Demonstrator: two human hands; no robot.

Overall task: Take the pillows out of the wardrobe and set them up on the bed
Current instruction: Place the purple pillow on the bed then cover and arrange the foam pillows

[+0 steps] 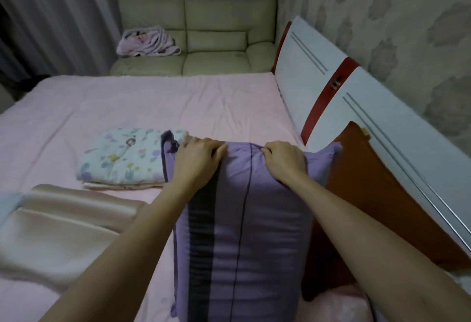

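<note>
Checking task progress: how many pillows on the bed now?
3. Purple pillow held at its far edge by left hand and right hand; orange pillow leaning on the headboard; pink pillow at left. More may sit outside view.

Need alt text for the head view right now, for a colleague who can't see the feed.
Both hands, left hand and right hand, grip the far edge of a purple pillow on the pink bed. An orange cushion leans on the headboard beside it; a folded floral blanket lies to the left.
</note>
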